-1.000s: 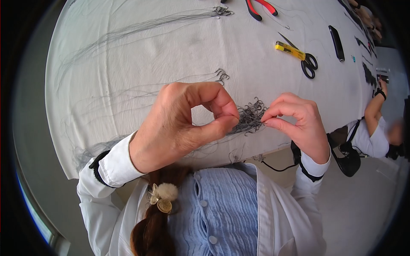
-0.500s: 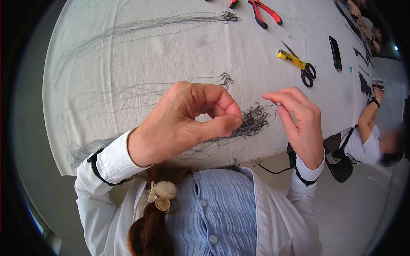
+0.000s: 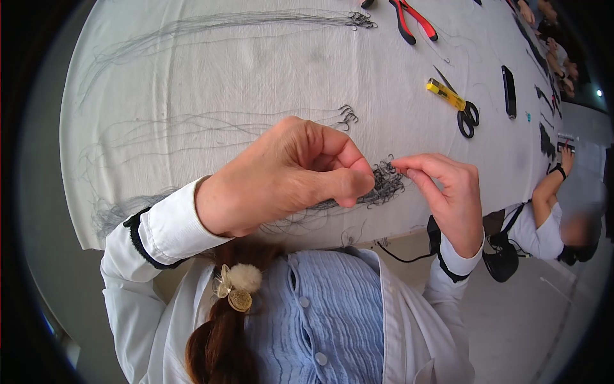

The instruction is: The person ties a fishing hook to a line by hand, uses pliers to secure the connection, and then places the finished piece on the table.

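Holds the bare left hand (image 3: 281, 171) curled in a pinch over a tangled pile of curved, dark-grey hooks (image 3: 387, 187), the bare right hand (image 3: 451, 194) at its right edge. Has black-handled scissors (image 3: 468, 118) and red-and-black pliers (image 3: 402, 22) beyond, on white cloth (image 3: 268, 77).

White-draped table (image 3: 224, 77) over grey floor (image 3: 511, 320), small bright light (image 3: 599, 93) at upper right.

No legible text, labels or numbers anywhere
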The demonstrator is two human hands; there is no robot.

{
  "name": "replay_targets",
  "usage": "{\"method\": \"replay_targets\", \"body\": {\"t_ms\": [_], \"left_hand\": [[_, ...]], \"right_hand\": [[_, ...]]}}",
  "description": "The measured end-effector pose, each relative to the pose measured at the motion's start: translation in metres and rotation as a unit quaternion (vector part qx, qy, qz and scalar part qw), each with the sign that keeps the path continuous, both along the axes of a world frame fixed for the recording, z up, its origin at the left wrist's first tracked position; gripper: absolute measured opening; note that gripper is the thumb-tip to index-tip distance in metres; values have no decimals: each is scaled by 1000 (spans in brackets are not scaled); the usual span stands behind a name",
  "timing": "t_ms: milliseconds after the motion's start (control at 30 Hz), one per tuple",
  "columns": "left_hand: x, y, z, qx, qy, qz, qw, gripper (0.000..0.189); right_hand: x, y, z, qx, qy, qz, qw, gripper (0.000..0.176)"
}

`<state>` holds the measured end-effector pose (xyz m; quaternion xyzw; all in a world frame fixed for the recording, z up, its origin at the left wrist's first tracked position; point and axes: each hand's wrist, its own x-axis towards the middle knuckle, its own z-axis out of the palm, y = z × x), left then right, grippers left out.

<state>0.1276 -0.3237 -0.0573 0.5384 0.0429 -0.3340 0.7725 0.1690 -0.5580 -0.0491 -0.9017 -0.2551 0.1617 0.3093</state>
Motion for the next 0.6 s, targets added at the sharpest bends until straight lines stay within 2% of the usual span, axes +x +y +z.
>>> {"method": "replay_targets", "body": {"t_ms": [267,367,433,533,600], "left_hand": [[2,-1,-2,-11,6,3,1000,12],[1,-2,-5,-15,5,8,1000,12],[2,-2,-5,-18,3,9,1000,12],[1,-3,-4,-18,10,10,1000,10],[0,-4,-8,-15,-23,7,1000,9]], "right_hand": [[-2,10,11,3,-10,-27,1000,15],[-1,13,17,47,15,29,998,18],[-2,20,20,120,59,56,990,21],[-3,19,12,125,40,54,990,20],[-2,21,12,142,24,55,988,19]]}}
